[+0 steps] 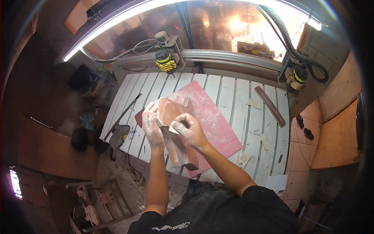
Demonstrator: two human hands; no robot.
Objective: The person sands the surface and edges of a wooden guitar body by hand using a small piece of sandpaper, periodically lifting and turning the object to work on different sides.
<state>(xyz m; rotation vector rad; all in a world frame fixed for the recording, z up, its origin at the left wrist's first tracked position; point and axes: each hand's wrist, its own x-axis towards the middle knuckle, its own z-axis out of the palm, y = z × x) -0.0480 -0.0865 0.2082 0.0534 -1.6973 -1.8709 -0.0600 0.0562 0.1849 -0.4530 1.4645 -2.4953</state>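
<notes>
Lays the left hand, fingers close together, along the left side of a dusty, angular reddish-brown block; cannot tell whether gripping or only pressing; pinches a small pale piece between thumb and fingers of the right hand, at the block's edge; has the block lying partly over a dusty pink board on a white slatted desk, reaching towards the near edge; has a dark bar at the desk's right, well apart from the block; faces a metal rail beyond.
</notes>
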